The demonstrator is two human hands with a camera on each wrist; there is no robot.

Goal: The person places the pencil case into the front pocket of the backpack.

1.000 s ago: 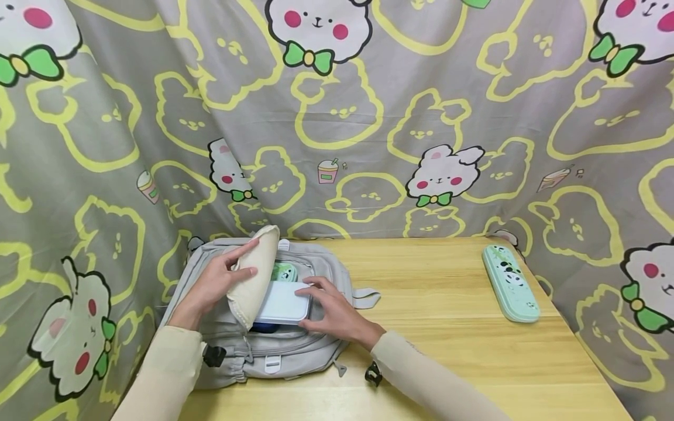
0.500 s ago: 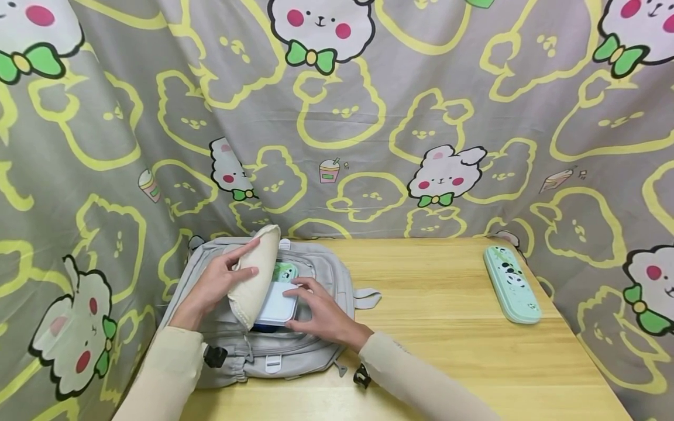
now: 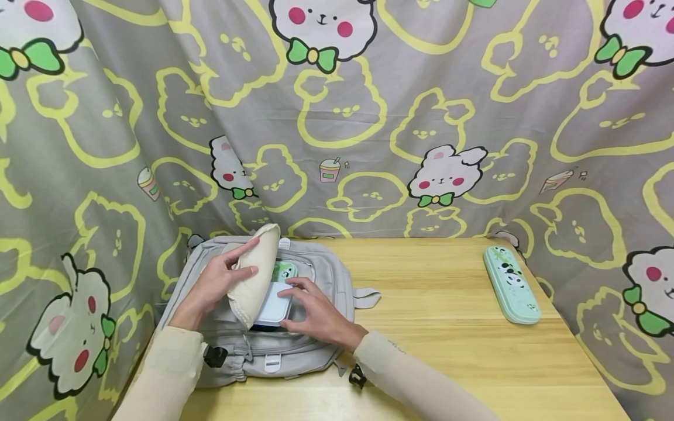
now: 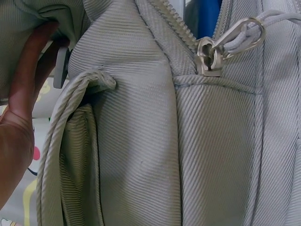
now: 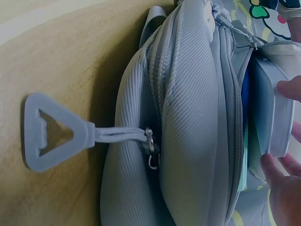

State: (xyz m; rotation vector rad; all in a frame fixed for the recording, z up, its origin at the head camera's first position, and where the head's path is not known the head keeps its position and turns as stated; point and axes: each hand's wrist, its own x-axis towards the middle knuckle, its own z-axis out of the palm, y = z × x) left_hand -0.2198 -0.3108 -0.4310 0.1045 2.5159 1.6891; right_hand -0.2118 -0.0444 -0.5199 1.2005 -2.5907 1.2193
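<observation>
Low and left of centre in the head view, the right hand (image 3: pixel 318 314) pinches the right end of a white case (image 3: pixel 271 305), which lies left of it in the backpack's (image 3: pixel 297 365) opening; the left hand (image 3: pixel 213 287) grips the flap (image 3: pixel 256 278).

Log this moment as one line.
left hand: holds cream-lined flap | right hand: grips white box, partly in open backpack | panda case: on table
</observation>
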